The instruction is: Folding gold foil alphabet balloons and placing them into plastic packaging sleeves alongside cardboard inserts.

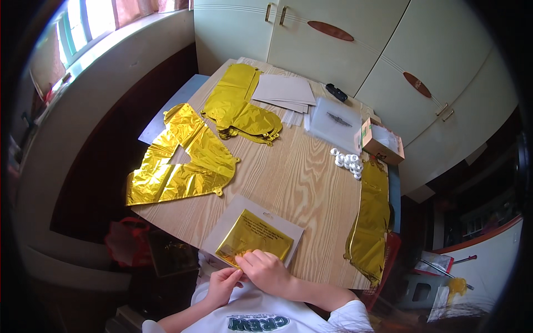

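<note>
At the table's near edge lies a folded gold foil balloon (255, 232) with dark print, flat on a light grey card (214, 240) that has a hanging slot at its top. My right hand (265, 272) is closed, its curled fingers gripping the foil's lower edge. Just below and to the left, my left hand (223, 284) is closed in a pinch, thumb and fingertips meeting at the foil's lower corner beside my right fingers. What lies between the left fingertips is too small to make out.
Gold foil balloons lie spread at left (183, 161), stacked at the back (239, 105) and along the right edge (373, 222). Farther back are grey cards (284, 90), clear plastic sleeves (333, 125), white ribbon rolls (348, 161), a cardboard box (382, 143) and a black object (336, 92).
</note>
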Motion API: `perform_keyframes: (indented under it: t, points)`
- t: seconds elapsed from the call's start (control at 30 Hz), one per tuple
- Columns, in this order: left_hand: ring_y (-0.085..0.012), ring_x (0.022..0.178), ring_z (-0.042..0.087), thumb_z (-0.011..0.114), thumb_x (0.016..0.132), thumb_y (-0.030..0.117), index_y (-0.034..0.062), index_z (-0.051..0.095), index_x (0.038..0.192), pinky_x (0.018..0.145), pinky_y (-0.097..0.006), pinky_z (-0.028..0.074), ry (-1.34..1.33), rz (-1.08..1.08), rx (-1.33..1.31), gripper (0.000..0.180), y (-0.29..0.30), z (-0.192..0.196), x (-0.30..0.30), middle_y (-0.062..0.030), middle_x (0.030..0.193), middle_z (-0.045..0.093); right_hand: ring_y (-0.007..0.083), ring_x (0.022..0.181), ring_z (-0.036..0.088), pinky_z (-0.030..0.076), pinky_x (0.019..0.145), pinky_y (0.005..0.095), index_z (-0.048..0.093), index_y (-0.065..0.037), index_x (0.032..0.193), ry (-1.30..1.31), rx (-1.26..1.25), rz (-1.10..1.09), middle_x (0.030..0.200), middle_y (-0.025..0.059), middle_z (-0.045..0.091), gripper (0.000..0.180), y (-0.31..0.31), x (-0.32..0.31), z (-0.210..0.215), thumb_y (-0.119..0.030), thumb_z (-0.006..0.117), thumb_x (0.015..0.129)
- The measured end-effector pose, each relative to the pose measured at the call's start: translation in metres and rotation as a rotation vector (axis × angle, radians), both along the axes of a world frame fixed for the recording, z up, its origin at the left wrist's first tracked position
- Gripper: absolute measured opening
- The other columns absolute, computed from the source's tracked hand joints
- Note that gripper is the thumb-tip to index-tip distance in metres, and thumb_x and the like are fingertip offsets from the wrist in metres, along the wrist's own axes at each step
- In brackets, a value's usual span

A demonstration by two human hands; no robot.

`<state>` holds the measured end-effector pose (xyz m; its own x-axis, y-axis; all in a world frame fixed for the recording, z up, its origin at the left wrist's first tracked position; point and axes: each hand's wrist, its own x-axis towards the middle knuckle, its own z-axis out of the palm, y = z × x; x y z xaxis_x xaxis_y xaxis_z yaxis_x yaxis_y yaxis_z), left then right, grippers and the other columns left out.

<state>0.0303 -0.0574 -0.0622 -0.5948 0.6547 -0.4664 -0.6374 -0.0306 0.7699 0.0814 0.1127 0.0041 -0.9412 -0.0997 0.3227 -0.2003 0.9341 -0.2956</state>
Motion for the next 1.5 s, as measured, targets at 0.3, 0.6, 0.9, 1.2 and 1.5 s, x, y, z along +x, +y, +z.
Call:
perform_keyframes:
  t: [0.3,0.6,0.9,1.2,1.5]
  points:
    - [-0.0202,0.088,0.068,0.052,0.099,0.006,-0.0079,0.063,0.11,0.084,-0.034,0.058,-0.231,0.043,0.232,0.02,0.001,-0.013,0.0,-0.0153,0.101,0.069,0.017,0.1,0.055,0.045,0.083,0.0328,0.063,-0.008,0.118,-0.003,0.062,-0.043,0.104,0.0002,0.058,0.047,0.003,0.01,-0.003,-0.023,0.071,0.074]
    - [-0.0174,0.086,0.068,0.057,0.093,-0.004,-0.0072,0.063,0.103,0.081,-0.032,0.059,0.058,-0.06,0.07,0.011,0.001,-0.026,-0.008,-0.013,0.097,0.068,0.0204,0.108,0.055,0.044,0.088,0.0353,0.063,-0.009,0.12,0.021,0.039,-0.088,0.115,0.0033,0.059,0.046,0.003,0.011,-0.014,-0.022,0.072,0.077]
    - [-0.0181,0.087,0.07,0.056,0.095,-0.004,-0.0078,0.062,0.103,0.081,-0.029,0.059,0.089,-0.107,0.065,0.011,0.004,-0.021,-0.011,-0.0131,0.097,0.068,0.0205,0.111,0.053,0.04,0.097,0.0396,0.062,-0.007,0.12,0.063,0.038,-0.166,0.12,0.0048,0.058,0.048,0.006,0.008,-0.024,-0.023,0.07,0.076]
    - [-0.017,0.088,0.07,0.055,0.097,0.001,-0.0013,0.06,0.117,0.076,-0.029,0.058,0.126,-0.234,-0.009,0.02,0.007,0.021,-0.03,-0.0124,0.098,0.07,0.025,0.121,0.053,0.039,0.105,0.0461,0.063,-0.009,0.121,0.016,0.049,-0.259,0.125,0.0082,0.059,0.048,0.02,0.008,-0.024,-0.031,0.072,0.08]
    - [-0.0215,0.095,0.064,0.075,0.075,0.013,0.011,0.067,0.106,0.078,-0.035,0.052,1.781,-0.233,-0.338,0.032,0.016,0.05,-0.083,-0.0029,0.1,0.067,0.0296,0.123,0.054,0.041,0.106,0.0489,0.064,-0.009,0.119,-0.018,0.041,-0.237,0.127,0.0109,0.059,0.046,0.046,0.03,-0.029,-0.029,0.075,0.079]
